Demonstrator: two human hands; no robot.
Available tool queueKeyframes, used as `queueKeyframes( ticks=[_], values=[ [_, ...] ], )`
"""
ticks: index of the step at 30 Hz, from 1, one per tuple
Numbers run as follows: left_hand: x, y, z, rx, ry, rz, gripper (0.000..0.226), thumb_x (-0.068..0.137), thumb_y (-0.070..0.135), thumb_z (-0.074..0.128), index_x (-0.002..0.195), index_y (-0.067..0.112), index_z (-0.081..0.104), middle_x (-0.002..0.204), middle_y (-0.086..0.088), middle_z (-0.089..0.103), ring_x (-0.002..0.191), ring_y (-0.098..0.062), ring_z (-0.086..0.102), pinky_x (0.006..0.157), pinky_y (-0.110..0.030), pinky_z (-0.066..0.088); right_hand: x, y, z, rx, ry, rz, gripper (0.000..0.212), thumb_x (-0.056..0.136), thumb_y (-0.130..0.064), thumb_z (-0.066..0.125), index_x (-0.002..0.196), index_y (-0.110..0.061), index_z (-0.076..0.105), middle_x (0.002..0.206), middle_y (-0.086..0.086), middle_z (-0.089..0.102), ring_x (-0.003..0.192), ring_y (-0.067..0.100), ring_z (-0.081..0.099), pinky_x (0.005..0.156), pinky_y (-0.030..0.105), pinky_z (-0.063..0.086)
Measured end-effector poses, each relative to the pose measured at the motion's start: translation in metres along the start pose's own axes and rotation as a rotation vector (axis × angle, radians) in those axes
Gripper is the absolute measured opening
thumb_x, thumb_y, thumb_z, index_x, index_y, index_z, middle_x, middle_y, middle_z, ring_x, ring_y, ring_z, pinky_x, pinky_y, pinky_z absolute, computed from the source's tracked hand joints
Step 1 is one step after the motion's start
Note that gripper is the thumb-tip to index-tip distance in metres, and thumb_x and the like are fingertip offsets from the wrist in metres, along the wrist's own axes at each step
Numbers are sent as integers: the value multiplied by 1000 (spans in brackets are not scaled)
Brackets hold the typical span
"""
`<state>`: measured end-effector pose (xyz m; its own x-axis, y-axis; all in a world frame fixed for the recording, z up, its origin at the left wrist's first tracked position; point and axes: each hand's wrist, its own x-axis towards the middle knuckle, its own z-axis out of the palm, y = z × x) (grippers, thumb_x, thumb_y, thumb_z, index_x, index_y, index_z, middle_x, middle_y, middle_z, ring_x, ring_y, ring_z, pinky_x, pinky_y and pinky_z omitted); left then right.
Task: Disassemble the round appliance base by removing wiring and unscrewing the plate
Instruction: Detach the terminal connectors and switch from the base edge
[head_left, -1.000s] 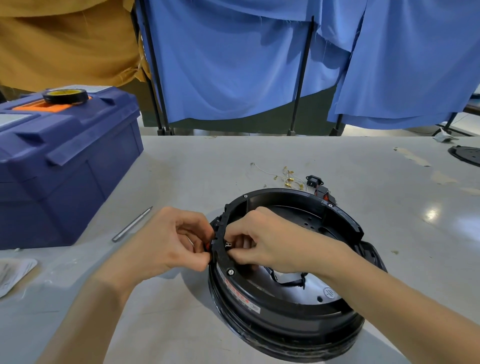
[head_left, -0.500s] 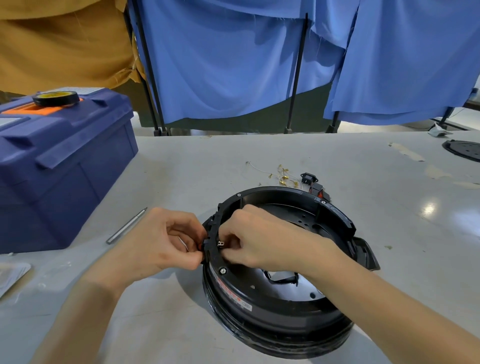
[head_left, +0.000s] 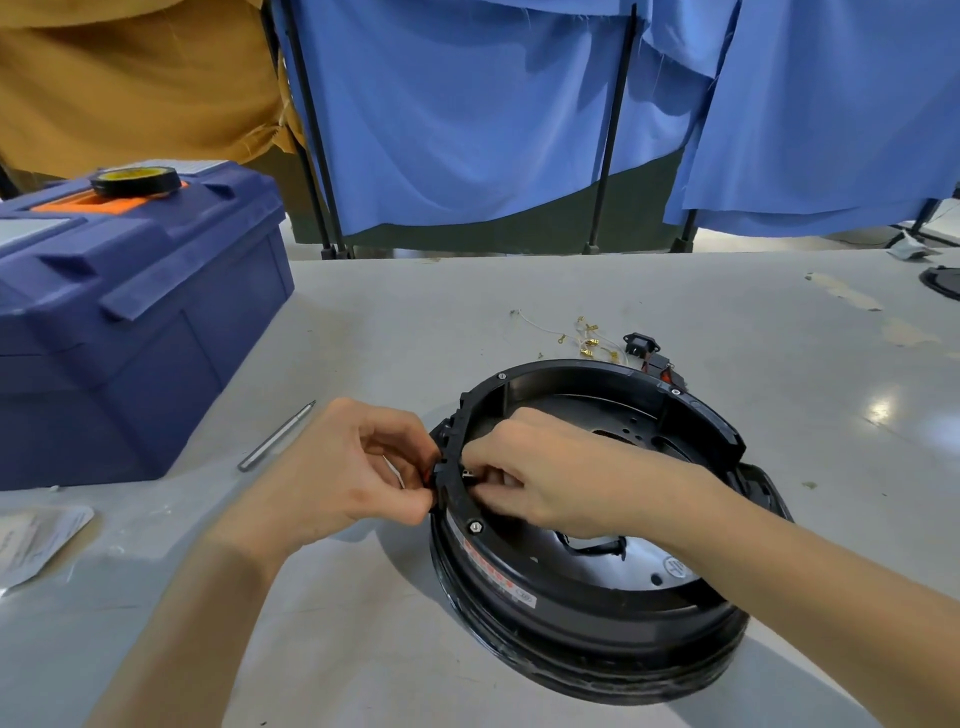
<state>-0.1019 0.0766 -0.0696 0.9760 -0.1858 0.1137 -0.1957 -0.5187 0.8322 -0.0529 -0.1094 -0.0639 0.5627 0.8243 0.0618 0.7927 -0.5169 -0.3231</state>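
Hardly anything shifts: both hands stay on the same spot at the left side of the round base (head_left: 597, 629), which sits on the table (head_left: 415, 332). Left hand (head_left: 343, 467) pinches the small fitting (head_left: 469, 474) from outside the rim wall and right hand (head_left: 550, 483) pinches it from inside. It lies squarely between them, so any pull runs straight through the wall.

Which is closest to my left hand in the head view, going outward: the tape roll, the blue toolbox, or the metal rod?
1. Metal rod, lying just left of the left hand.
2. Blue toolbox, farther left, past the rod.
3. Tape roll, on top of the toolbox lid, back left.
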Motion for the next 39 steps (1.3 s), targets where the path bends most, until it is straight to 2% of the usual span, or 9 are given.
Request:
queueKeyframes(
  ticks=[4, 6, 9, 12, 17, 21, 27, 33, 39],
  values=[
    [0, -1, 1, 11, 12, 3, 24, 60, -14, 69, 70, 8, 72, 65, -17, 65, 52, -15, 49, 55, -26, 42, 8, -5, 8, -145, 40, 31, 27, 76, 0, 55, 58, -8, 37, 55, 6, 38, 52, 22, 36, 46, 33, 23],
    [0, -2, 1, 17, 17, 0, 25, 60, -13, 70, 71, 10, 72, 65, -15, 66, 51, -13, 50, 55, -24, 43, 11, -7, 11, -166, 74, 58, 32, 71, -1, 56, 54, -11, 31, 52, 6, 34, 51, 27, 37, 45, 30, 22],
    [0, -2, 1, 5, 16, 6, 26, 61, -15, 69, 69, 10, 72, 64, -16, 66, 50, -11, 51, 54, -22, 44, 8, 1, 6, 48, 100, 72, 23, 71, -2, 60, 53, -2, 46, 50, 18, 40, 49, 26, 35, 46, 38, 34],
    [-1, 0, 1, -14, 2, 3, 26, 61, -16, 68, 70, 8, 73, 65, -19, 67, 51, -10, 53, 54, -20, 45, 2, 10, -5, 317, 61, 87, 15, 81, -8, 65, 69, 0, 69, 58, 14, 66, 45, 24, 60, 51, 33, 53],
    [0, 2, 1, -22, -1, -5, 21, 62, -15, 70, 73, 3, 72, 64, -17, 66, 51, -8, 53, 54, -19, 44, 0, 11, -3, 383, 8, 40, 15, 83, -4, 58, 71, -1, 68, 52, 12, 65, 48, 24, 66, 48, 18, 44],
    [0, 1, 0, -27, -8, -10, 23, 62, -17, 69, 70, 4, 72, 59, -7, 65, 50, -7, 54, 53, -18, 45, -1, 10, 1, 383, 13, 37, 17, 85, -5, 58, 71, 1, 65, 51, 14, 64, 46, 23, 65, 49, 18, 44],
    [1, -3, 0, -12, -11, -12, 19, 61, -2, 79, 75, 11, 74, 69, -10, 70, 57, -20, 57, 59, -32, 48, -1, 10, 1, 342, 37, 66, 17, 86, -6, 58, 72, -1, 67, 43, 0, 58, 40, 5, 55, 48, 11, 39],
    [2, -8, 0, -47, -24, -21, 16, 56, 6, 76, 70, 5, 69, 64, -16, 62, 55, -20, 48, 62, -35, 42, 3, 3, 3, 287, 55, 54, 17, 82, 2, 55, 68, 6, 62, 52, 18, 57, 42, 11, 47, 47, 27, 39],
    [3, -11, -10, -66, -55, -42, 22, 56, 15, 89, 75, 16, 79, 69, -4, 73, 58, -11, 62, 66, -26, 50, 9, 6, 2, 96, 99, 96, 21, 79, -10, 62, 60, -3, 64, 54, 16, 59, 52, 25, 51, 55, 41, 47]
  ],
)
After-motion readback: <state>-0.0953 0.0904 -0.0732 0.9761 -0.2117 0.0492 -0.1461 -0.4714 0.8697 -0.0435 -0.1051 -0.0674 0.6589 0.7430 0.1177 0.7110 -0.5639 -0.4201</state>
